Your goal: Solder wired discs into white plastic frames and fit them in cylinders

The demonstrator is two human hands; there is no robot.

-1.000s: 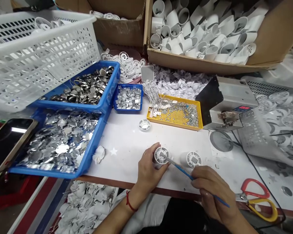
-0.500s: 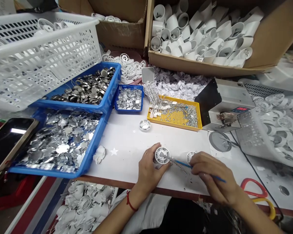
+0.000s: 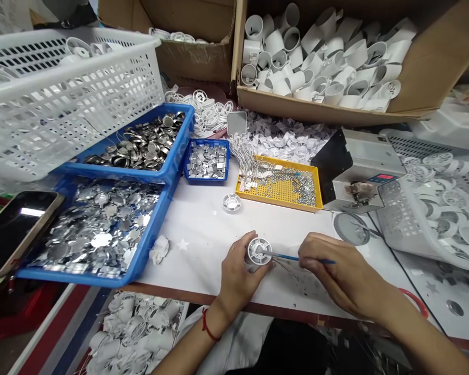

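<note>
My left hand (image 3: 239, 277) holds a round white spoked plastic cap (image 3: 254, 245) by its rim, open side up, just above the table near its front edge. In my right hand (image 3: 342, 276) is a slim paintbrush (image 3: 285, 257) with a blue handle, lying nearly level. Its tip reaches into the middle of the cap; the bristles are hard to make out. Thin wires (image 3: 287, 269) stick out below the cap toward the right. A second spoked white cap (image 3: 232, 203) rests on the table farther back.
Blue trays (image 3: 136, 260) of metal discs stand left beside a phone (image 3: 19, 229). Behind are a small blue tray (image 3: 207, 179) and a yellow tray (image 3: 281, 202). A metal machine (image 3: 359, 172), a grey dish (image 3: 352, 229), red-handled scissors (image 3: 416, 302) and a white basket (image 3: 406, 219) are right.
My right hand has shifted slightly up and turned, bringing the paintbrush closer to level. It now covers the small white cap that showed beside it. My left hand keeps its hold.
</note>
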